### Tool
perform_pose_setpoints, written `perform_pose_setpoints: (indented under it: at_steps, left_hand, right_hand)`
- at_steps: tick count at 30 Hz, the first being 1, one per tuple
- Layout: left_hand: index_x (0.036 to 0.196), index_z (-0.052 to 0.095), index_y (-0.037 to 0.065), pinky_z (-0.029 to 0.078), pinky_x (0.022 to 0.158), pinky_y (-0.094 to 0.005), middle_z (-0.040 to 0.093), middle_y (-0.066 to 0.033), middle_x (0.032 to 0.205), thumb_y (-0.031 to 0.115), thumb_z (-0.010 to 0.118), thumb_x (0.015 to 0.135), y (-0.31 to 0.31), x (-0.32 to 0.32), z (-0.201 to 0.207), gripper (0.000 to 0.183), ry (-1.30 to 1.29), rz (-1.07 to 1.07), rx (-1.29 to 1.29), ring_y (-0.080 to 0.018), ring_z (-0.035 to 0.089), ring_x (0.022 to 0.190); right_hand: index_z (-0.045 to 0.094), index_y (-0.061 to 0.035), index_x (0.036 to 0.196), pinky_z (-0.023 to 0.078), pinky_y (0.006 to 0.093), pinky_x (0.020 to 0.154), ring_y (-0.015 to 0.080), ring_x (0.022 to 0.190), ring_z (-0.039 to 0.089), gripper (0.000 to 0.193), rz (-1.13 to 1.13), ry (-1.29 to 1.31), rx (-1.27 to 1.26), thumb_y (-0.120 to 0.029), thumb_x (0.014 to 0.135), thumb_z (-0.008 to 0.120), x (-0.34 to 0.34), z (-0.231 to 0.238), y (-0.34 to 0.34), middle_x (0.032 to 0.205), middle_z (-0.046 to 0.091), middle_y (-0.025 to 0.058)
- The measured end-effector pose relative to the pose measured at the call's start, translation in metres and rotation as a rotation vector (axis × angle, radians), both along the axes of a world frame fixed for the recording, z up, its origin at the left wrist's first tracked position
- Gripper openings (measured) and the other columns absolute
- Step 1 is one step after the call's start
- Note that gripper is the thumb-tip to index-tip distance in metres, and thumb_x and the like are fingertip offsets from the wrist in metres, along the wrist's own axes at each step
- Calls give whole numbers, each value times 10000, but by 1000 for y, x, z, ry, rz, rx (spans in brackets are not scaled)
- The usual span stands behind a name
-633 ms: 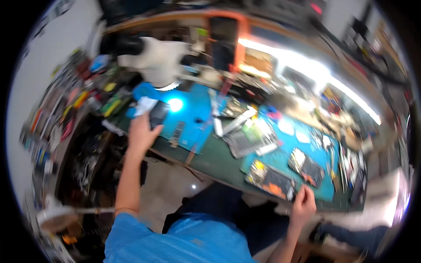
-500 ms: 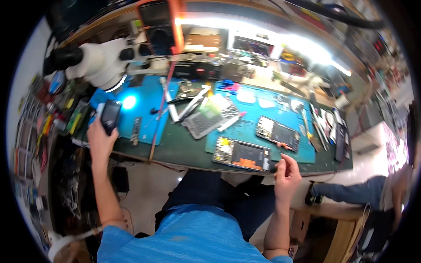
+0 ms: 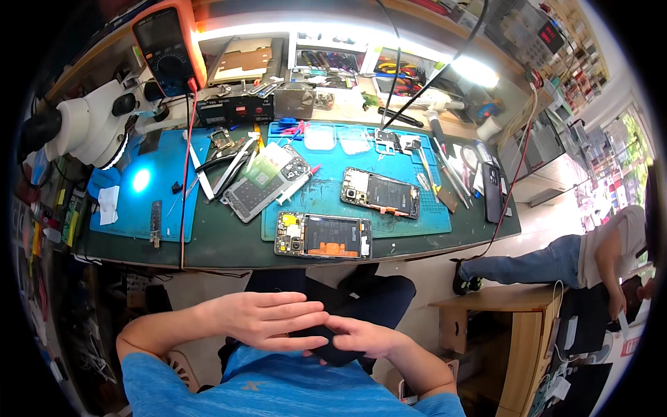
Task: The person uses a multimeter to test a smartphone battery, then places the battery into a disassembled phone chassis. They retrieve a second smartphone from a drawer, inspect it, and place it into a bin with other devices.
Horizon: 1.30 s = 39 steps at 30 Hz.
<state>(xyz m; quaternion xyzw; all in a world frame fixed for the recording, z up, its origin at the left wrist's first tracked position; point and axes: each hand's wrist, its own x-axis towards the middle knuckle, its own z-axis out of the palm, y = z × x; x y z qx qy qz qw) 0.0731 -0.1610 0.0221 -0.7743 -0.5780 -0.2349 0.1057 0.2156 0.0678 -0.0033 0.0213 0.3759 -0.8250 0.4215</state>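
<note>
In front of my torso, below the bench edge, is a dark smartphone (image 3: 342,356), largely covered by my hands. My right hand (image 3: 372,338) grips its right side, thumb over the top. My left hand (image 3: 267,320) lies across it with the fingers stretched out flat. On the bench ahead, an opened phone (image 3: 324,236) shows its battery and an orange flex cable at the blue mat's front edge. A second opened phone (image 3: 381,193) lies farther back to the right. Left of them is a phone back panel (image 3: 267,182) with a greenish translucent piece on it.
A microscope (image 3: 87,128) stands at left, its light spot on a blue mat (image 3: 128,221). An orange-cased multimeter (image 3: 167,52) leans behind. Red and black leads cross the bench. Tweezers and a dark phone (image 3: 492,191) lie right. Another person (image 3: 556,260) is at far right.
My left hand has brought the smartphone from the bench's left end to my torso. My right hand has come in from the front edge and gripped it. The view has shifted.
</note>
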Motion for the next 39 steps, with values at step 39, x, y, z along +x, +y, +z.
perform_pose_setpoints:
  at_steps: [39]
  left_hand:
    - [1337,534,6,395,1043,-462,540,-132,1346,308,853,671,46,-52,9,798,-206,663,-226,-318,511,1238]
  right_hand:
    - [604,-163,1317,382,491,1088,341,1312,452,593,-172,1533,1363,-314,776,791,-104,17,77,1443,465,150]
